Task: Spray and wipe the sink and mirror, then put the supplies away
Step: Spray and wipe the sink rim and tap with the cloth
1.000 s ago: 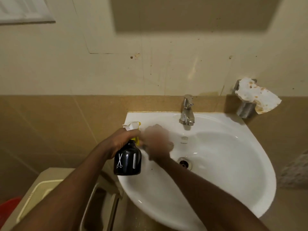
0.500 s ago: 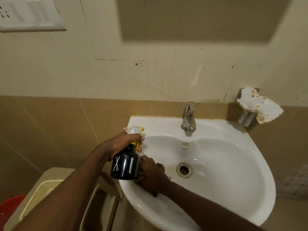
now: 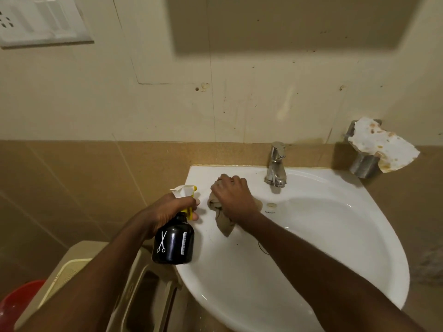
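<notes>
Cloth [image 3: 221, 221], beige and crumpled, sits on the back-left rim of the white sink [image 3: 323, 248], left of the tap [image 3: 276, 165]. Right hand [image 3: 233, 196] is on top of it, fingers curled round the bunched fabric, pressing it onto the porcelain; a tail of cloth hangs out below the palm toward the basin. Left hand [image 3: 167, 210] grips the neck of the black spray bottle [image 3: 173, 243], fingers on the yellow trigger, bottle held over the sink's left edge, nozzle toward the wall. Metal holder [image 3: 364, 161] with stained paper on the wall at right. Beige plastic bin [image 3: 79, 271] lower left.
</notes>
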